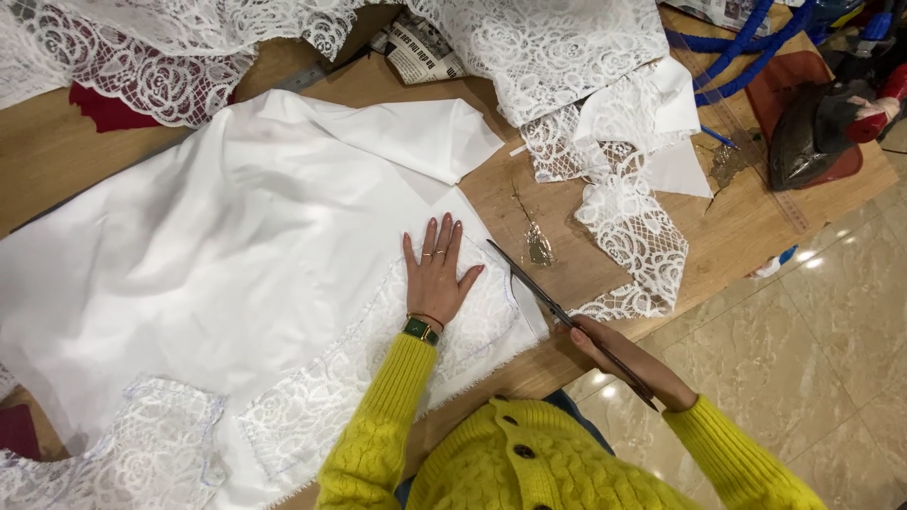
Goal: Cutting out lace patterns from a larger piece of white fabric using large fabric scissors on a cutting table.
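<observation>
Right hand (614, 354) on scissors (548, 297), grip partly hidden.

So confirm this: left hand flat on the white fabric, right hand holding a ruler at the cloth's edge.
Not a ruler: in the head view the right hand holds scissors. The left hand does lie flat on the white fabric.

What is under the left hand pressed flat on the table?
The left hand lies on a white lace piece atop plain white fabric. The wooden table beneath is covered there.
</observation>
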